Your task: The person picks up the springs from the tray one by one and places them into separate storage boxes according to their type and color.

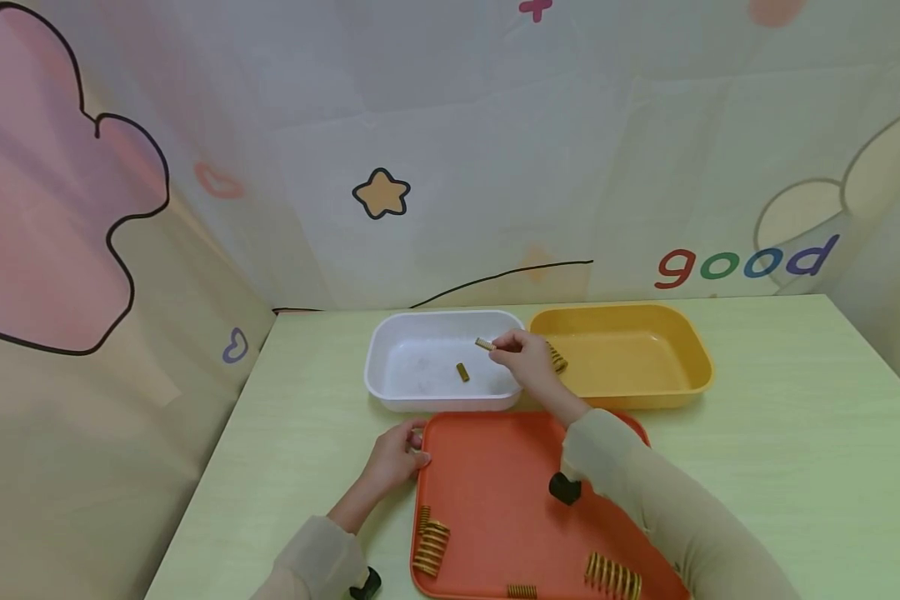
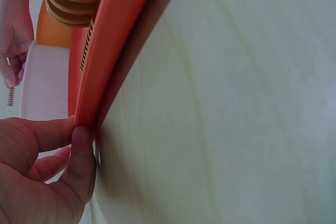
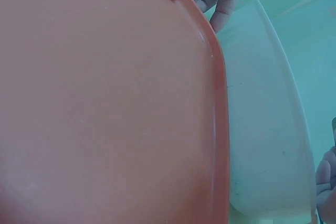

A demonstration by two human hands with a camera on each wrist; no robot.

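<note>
My right hand (image 1: 528, 360) pinches a small brass coil spring (image 1: 484, 343) between thumb and fingertips, over the right part of the white tray (image 1: 442, 403). The left wrist view shows the same spring (image 2: 11, 96) hanging from those fingertips. Another small spring (image 1: 462, 372) lies inside the white tray. With thumb and fingers, my left hand (image 1: 392, 457) grips the left rim of the red tray (image 1: 495, 475) near its far corner. On that tray are a large spring (image 1: 431, 548) and a small spring (image 1: 424, 518) at the left edge.
Beside the white tray stands a yellow tray (image 1: 630, 358), with a large spring (image 1: 557, 358) at its left side, partly behind my right hand. Along the red tray's near edge lie a small spring (image 1: 522, 591) and a large one (image 1: 612, 575). A printed curtain (image 1: 480, 167) hangs behind the table.
</note>
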